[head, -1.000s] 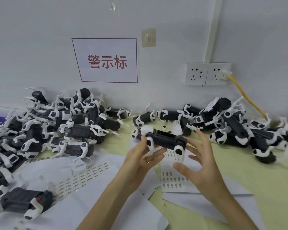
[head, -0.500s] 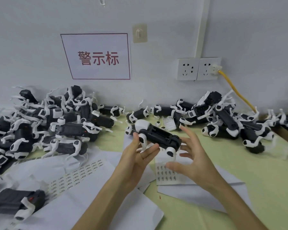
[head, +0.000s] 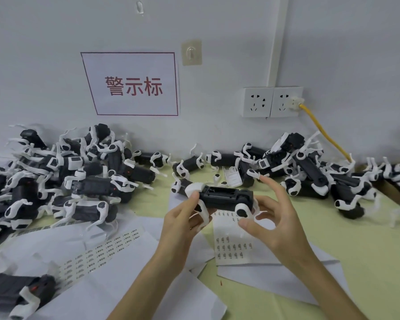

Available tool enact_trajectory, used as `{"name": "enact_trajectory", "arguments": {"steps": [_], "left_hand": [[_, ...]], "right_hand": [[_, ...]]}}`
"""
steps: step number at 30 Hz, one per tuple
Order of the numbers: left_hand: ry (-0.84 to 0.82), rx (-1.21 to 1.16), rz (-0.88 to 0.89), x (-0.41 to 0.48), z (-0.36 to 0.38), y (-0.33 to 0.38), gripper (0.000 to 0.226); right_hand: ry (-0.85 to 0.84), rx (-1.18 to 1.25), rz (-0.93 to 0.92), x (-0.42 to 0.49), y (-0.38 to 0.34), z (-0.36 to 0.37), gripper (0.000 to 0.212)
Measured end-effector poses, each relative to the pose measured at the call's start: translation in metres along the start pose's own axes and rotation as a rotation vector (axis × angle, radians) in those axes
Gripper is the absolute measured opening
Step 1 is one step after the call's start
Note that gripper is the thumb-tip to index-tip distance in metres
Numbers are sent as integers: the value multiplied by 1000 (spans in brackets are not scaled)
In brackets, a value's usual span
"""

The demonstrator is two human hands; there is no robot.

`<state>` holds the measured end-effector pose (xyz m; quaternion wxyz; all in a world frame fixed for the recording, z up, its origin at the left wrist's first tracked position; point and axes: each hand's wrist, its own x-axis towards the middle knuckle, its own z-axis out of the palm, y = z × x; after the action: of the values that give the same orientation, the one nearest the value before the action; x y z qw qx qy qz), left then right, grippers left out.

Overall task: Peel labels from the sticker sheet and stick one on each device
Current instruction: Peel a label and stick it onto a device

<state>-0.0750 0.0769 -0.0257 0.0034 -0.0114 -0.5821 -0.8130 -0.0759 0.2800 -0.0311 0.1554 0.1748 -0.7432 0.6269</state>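
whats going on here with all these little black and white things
A person holds one black-and-white device above a sticker sheet on the table. The left hand grips one end and the right hand curls round the other. Whether it has its label yet cannot be seen. Heaps of devices lie along the wall.

The one view comes from a wide-angle camera worn on the person's head. It looks forward and somewhat down across the table [head: 367, 262] to the wall [head: 56, 54] at 12 o'clock. It sits close to the work: both forearms enter from 6 o'clock, and the left hand [head: 180, 218] and right hand [head: 277, 225] hold a device [head: 224, 197] near mid-frame. The view spans a pile of devices [head: 79, 181] at 9 o'clock, another pile [head: 310, 172] at 2 o'clock, and a sign [head: 134, 84] at 11 o'clock
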Motion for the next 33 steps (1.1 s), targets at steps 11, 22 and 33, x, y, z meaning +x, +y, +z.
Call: {"name": "enact_trajectory", "arguments": {"steps": [11,22,33], "left_hand": [[-62,25,-20,4,-14,7,65],[-684,51,-280,-13,-9,13,59],[-440,184,-113,-14,11,-5,48]], "right_hand": [[-25,181,78,5,-5,-9,83],[-59,254,150,2,-9,-9,73],[12,104,113,4,-5,5,89]]}}
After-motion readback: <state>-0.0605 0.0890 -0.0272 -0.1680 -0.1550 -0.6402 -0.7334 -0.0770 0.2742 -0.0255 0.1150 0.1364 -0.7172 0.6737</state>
